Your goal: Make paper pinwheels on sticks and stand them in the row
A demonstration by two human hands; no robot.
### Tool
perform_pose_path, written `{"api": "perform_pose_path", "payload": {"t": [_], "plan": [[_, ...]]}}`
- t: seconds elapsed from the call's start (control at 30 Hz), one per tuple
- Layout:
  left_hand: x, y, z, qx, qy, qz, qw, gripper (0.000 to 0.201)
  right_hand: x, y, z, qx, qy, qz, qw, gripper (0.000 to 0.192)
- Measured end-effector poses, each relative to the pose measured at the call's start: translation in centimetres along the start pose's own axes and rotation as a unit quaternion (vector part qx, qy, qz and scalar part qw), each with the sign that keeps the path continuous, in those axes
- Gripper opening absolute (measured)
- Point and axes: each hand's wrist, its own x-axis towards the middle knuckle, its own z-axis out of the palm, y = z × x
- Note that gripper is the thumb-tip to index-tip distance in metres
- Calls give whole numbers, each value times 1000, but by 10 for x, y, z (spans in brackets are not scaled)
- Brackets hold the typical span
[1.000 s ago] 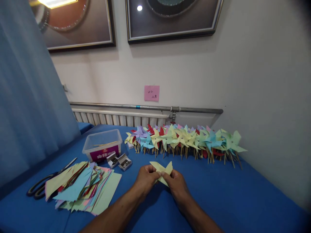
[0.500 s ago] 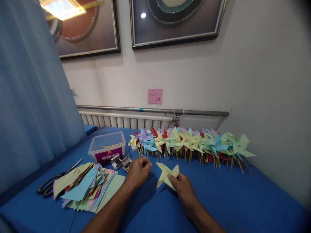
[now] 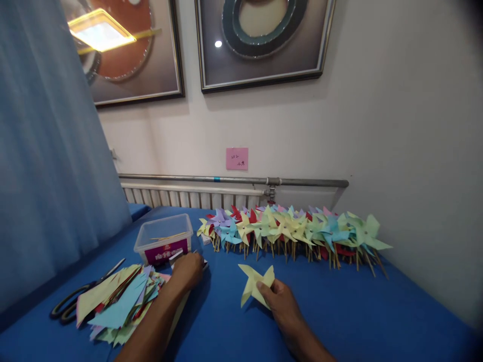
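Note:
A pale yellow paper pinwheel (image 3: 249, 285) with no stick showing is pinched between the thumb and fingers of my right hand (image 3: 279, 299), above the blue cloth. My left hand (image 3: 188, 271) is over the small open boxes (image 3: 175, 257); its fingers point away and are hidden, so whether it grips anything does not show. Under and beside my left forearm lies a loose stack of coloured paper pieces (image 3: 121, 299). Just behind the boxes stands a clear plastic tub (image 3: 163, 235) with a purple label and a few thin sticks inside.
Many finished pinwheels (image 3: 283, 229) on sticks lie in a long row at the back right. Black-handled scissors (image 3: 71, 301) rest left of the paper. A blue curtain (image 3: 56, 151) hangs at the left; a pipe (image 3: 188, 178) and radiator run along the wall.
My left hand has moved left and down onto the small boxes, covering most of them. My right hand still holds the yellow pinwheel in nearly the same place. The view has tilted up slightly.

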Motion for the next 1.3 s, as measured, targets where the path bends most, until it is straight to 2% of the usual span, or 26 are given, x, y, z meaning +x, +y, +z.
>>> {"api": "perform_pose_path", "payload": {"t": [0.17,0.37,0.57,0.77,0.93,1.13,1.3], "plan": [[8,2,-8,-2,-13,21,1000,28,5,6,-2,-7,-1,0,1000,43],[2,-3,-2,-31,14,68,997,34,3,1,-3,-12,-20,18,1000,50],[2,-4,2,20,-7,15,1000,29,2,0,-3,-15,-8,23,1000,55],[2,-4,3,25,-27,23,999,33,1,3,-4,14,-22,22,999,54],[2,-5,4,37,-11,9,999,33,-1,3,-4,13,-13,19,1000,53],[2,-1,2,57,-35,11,998,33,-2,-1,-2,17,-11,20,1000,55],[3,-3,8,79,-15,30,996,37,-6,-7,-1,6,-13,21,1000,54]]}}
